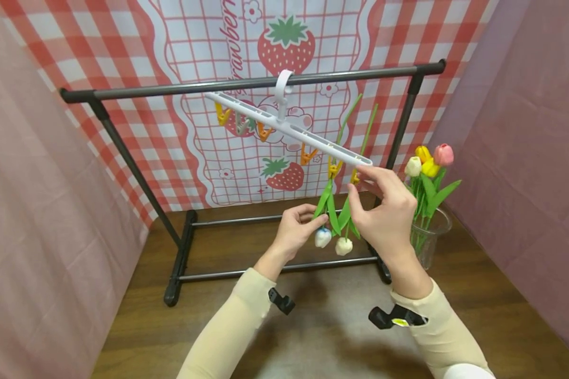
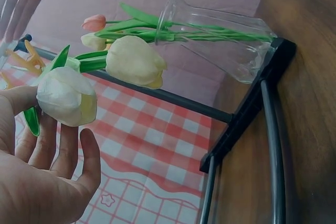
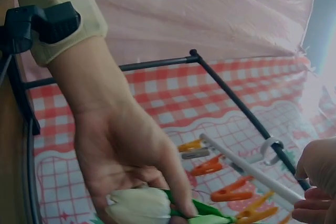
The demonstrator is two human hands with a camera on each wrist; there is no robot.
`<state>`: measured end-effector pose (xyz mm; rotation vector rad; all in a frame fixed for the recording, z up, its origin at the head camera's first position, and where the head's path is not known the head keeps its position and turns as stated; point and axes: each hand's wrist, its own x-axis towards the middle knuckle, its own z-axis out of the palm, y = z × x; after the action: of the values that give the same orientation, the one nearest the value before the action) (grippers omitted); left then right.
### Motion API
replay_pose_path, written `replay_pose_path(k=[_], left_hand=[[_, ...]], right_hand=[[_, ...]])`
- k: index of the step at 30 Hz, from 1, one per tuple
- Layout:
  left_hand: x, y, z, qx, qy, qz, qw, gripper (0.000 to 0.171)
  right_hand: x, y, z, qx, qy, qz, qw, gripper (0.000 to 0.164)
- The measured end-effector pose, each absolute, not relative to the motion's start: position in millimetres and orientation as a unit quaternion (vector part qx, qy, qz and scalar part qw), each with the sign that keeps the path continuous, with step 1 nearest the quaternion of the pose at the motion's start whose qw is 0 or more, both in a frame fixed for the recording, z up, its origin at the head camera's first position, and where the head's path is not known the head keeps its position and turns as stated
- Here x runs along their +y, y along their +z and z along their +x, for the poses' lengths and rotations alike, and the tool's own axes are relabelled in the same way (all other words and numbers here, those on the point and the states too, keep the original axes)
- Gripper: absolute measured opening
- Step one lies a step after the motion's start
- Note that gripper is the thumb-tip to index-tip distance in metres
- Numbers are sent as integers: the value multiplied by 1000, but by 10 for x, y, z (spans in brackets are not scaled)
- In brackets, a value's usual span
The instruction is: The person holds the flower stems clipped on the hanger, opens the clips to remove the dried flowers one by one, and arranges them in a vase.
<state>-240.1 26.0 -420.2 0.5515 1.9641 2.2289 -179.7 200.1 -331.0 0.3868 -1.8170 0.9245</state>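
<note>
My left hand (image 1: 296,231) pinches the stem and leaves of a blue-tinged white tulip (image 1: 323,238), just above its blossom. The tulip hangs head down from a yellow clip (image 1: 334,169) on a white clip hanger (image 1: 320,141). Beside it a cream tulip (image 1: 344,247) hangs the same way, under the hanger's right end. Around that end and its yellow clip curve the fingers of my right hand (image 1: 384,210), thumb lower; I cannot tell whether they grip. In the left wrist view the held blossom (image 2: 68,98) lies against the left fingers.
The hanger hooks over the top bar of a black rack (image 1: 170,90). Further clips, an orange one (image 1: 308,155) among them, hang along it. At right stands a clear vase (image 1: 429,237) with several tulips (image 1: 429,163). A strawberry-print cloth (image 1: 284,184) hangs behind.
</note>
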Motion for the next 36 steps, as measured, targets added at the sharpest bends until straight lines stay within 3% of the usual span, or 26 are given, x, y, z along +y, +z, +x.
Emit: replay_pose_path(k=[11, 22, 26, 36], left_hand=[[279, -4209, -2381, 650, 733, 192, 61, 20], [363, -4159, -2298, 697, 665, 267, -14, 17], [366, -4166, -2299, 703, 658, 269, -24, 17], [312, -4180, -2346, 719, 644, 258, -42, 20]], right_hand=[[1808, -3469, -2083, -806, 343, 119, 467, 31], [1803, -3388, -2339, -810, 314, 61, 492, 33], [1804, -3388, -2382, -801, 329, 51, 497, 38], [1777, -3340, -2441, -789, 354, 79, 495, 31]])
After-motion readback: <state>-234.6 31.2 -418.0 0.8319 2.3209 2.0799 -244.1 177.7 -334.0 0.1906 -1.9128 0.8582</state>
